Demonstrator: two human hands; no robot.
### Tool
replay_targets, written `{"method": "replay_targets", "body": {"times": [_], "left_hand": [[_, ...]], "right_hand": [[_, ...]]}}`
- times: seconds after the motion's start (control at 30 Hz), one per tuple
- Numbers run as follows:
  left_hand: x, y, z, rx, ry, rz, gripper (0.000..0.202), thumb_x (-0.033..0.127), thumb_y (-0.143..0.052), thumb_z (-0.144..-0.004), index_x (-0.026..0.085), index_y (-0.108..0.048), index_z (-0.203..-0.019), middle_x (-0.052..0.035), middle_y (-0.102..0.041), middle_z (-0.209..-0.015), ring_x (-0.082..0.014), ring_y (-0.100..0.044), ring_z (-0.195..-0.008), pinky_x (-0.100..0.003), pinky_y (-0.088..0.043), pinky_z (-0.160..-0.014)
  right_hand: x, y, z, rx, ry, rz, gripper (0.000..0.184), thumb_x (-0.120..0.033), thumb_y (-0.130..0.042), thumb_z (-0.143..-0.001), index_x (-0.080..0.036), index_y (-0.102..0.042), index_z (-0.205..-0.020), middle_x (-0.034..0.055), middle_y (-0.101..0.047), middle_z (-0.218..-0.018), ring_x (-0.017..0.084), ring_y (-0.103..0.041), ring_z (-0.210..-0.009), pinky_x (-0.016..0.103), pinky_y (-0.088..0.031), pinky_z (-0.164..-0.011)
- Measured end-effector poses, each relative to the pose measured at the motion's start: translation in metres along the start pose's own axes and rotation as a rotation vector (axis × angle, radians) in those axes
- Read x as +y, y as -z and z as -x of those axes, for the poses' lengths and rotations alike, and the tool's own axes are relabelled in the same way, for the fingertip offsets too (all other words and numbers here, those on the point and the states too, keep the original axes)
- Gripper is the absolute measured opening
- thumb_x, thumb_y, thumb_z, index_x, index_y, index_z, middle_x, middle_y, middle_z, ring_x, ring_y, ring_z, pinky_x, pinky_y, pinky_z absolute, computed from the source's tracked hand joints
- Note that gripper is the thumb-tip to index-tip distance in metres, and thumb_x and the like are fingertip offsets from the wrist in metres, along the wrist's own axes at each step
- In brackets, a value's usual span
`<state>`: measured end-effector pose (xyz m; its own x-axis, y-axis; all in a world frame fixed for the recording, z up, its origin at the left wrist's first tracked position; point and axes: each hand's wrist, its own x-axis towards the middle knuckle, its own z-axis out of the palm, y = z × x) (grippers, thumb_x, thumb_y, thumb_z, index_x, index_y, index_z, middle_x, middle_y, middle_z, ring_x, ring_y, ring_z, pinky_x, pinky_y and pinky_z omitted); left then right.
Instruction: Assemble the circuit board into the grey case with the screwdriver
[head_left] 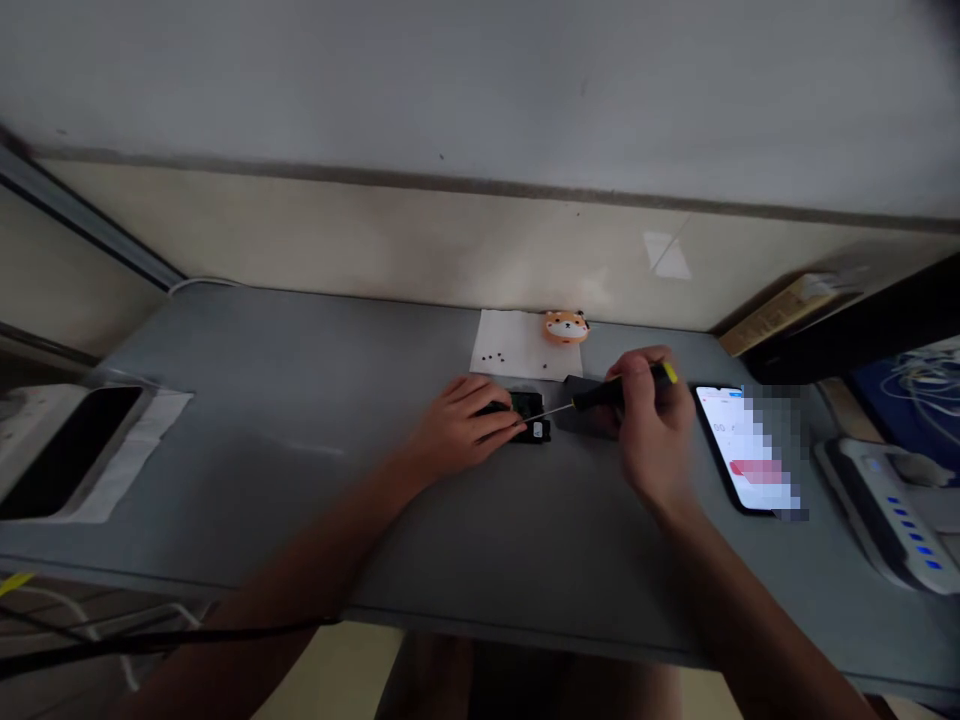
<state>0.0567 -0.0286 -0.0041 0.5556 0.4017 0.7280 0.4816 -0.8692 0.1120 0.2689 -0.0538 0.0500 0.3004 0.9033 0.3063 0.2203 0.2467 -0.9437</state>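
A small black device with a bare green circuit board [531, 404] lies on the grey table. My left hand [472, 420] is closed over its left part, fingers pressing on it and hiding that side. In my right hand [651, 415] is a screwdriver [600, 396] with a black and yellow handle. Its thin shaft slants down to the left, and the tip meets the device close to my left fingertips. Just behind, several tiny dark screws [492, 357] rest on a white paper sheet [517, 330]. A dark flat piece [577, 415] sits partly under the screwdriver handle.
An orange animal-faced case [567, 327] stands on the paper. To the right are a lit phone [739, 450] and a white power strip [892, 515] with blue ports. A black slab [75, 450] lies on white paper at the left. The wall [360, 235] bounds the table's back.
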Motion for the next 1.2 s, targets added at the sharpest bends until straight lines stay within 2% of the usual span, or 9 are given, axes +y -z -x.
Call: {"method": "replay_targets", "body": {"times": [0.1, 0.17, 0.3, 0.4, 0.5, 0.63, 0.77, 1.03, 1.2], "left_hand": [[0.001, 0.000, 0.002, 0.000, -0.011, -0.018, 0.014, 0.025, -0.066, -0.101, 0.022, -0.074, -0.091, -0.0005, -0.073, -0.086, -0.0147, -0.066, -0.082, -0.029, -0.050, -0.077], [0.002, -0.002, 0.003, 0.023, -0.002, -0.016, 0.014, 0.026, -0.066, -0.102, 0.021, -0.073, -0.090, -0.0002, -0.073, -0.085, -0.0146, -0.066, -0.081, -0.030, -0.050, -0.077], [0.001, -0.001, 0.004, 0.036, 0.102, 0.048, 0.017, 0.036, -0.064, -0.103, 0.022, -0.074, -0.102, -0.0018, -0.075, -0.093, -0.0171, -0.069, -0.090, -0.032, -0.052, -0.085], [-0.001, 0.002, 0.007, -0.071, 0.241, 0.065, 0.052, 0.061, -0.064, -0.097, 0.021, -0.067, -0.131, -0.0090, -0.076, -0.115, -0.0246, -0.069, -0.108, -0.039, -0.051, -0.098], [-0.004, 0.004, 0.011, -0.228, 0.349, 0.072, 0.080, 0.075, -0.064, -0.088, 0.021, -0.056, -0.146, -0.0128, -0.072, -0.130, -0.0304, -0.066, -0.121, -0.045, -0.045, -0.110], [-0.004, 0.002, 0.014, -0.348, 0.359, 0.106, 0.077, 0.070, -0.060, -0.094, 0.022, -0.049, -0.152, -0.0143, -0.066, -0.142, -0.0317, -0.060, -0.132, -0.050, -0.038, -0.118], [-0.003, 0.000, 0.013, -0.387, 0.339, 0.120, 0.067, 0.062, -0.057, -0.100, 0.024, -0.046, -0.154, -0.0133, -0.064, -0.145, -0.0300, -0.058, -0.136, -0.050, -0.036, -0.119], [-0.004, -0.003, 0.012, -0.469, 0.414, 0.136, 0.070, 0.055, -0.064, -0.099, 0.026, -0.039, -0.158, -0.0105, -0.064, -0.145, -0.0304, -0.060, -0.134, -0.052, -0.036, -0.119], [-0.002, -0.004, 0.011, -0.434, 0.395, 0.126, 0.065, 0.049, -0.064, -0.100, 0.029, -0.038, -0.156, -0.0093, -0.067, -0.141, -0.0323, -0.067, -0.125, -0.055, -0.044, -0.112]], "right_hand": [[-0.006, -0.004, 0.004, 0.015, 0.270, 0.064, 0.030, -0.050, -0.060, -0.097, -0.023, -0.056, -0.084, -0.0039, -0.057, -0.071, 0.010, -0.053, -0.059, 0.023, -0.046, -0.053], [-0.012, -0.008, 0.002, -0.042, 0.424, 0.108, 0.024, -0.043, -0.058, -0.100, -0.023, -0.058, -0.086, -0.0038, -0.060, -0.073, 0.009, -0.055, -0.062, 0.023, -0.046, -0.056], [-0.021, -0.013, -0.008, -0.167, 0.576, 0.164, 0.021, -0.040, -0.059, -0.101, -0.023, -0.060, -0.089, -0.0036, -0.063, -0.077, 0.009, -0.057, -0.064, 0.023, -0.047, -0.059], [-0.019, -0.012, -0.013, -0.090, 0.645, 0.172, 0.025, -0.043, -0.055, -0.103, -0.024, -0.061, -0.088, -0.0025, -0.064, -0.077, 0.010, -0.059, -0.065, 0.025, -0.048, -0.060], [-0.010, -0.009, -0.012, 0.006, 0.602, 0.217, 0.026, -0.043, -0.053, -0.103, -0.024, -0.061, -0.087, -0.0018, -0.064, -0.076, 0.011, -0.059, -0.062, 0.026, -0.048, -0.058], [0.000, -0.006, -0.010, -0.018, 0.481, 0.304, 0.024, -0.041, -0.054, -0.101, -0.024, -0.059, -0.086, -0.0019, -0.063, -0.071, 0.011, -0.056, -0.058, 0.026, -0.046, -0.054], [0.003, -0.007, -0.011, -0.011, 0.455, 0.340, 0.025, -0.042, -0.052, -0.101, -0.025, -0.058, -0.084, -0.0021, -0.063, -0.068, 0.012, -0.055, -0.055, 0.027, -0.045, -0.052], [0.008, -0.007, -0.007, -0.042, 0.549, 0.339, 0.022, -0.039, -0.053, -0.102, -0.025, -0.060, -0.086, -0.0023, -0.066, -0.069, 0.012, -0.059, -0.055, 0.027, -0.048, -0.054], [0.014, -0.008, -0.007, -0.071, 0.543, 0.328, 0.018, -0.036, -0.057, -0.101, -0.026, -0.059, -0.086, -0.0034, -0.065, -0.067, 0.011, -0.058, -0.053, 0.026, -0.047, -0.052]]}}
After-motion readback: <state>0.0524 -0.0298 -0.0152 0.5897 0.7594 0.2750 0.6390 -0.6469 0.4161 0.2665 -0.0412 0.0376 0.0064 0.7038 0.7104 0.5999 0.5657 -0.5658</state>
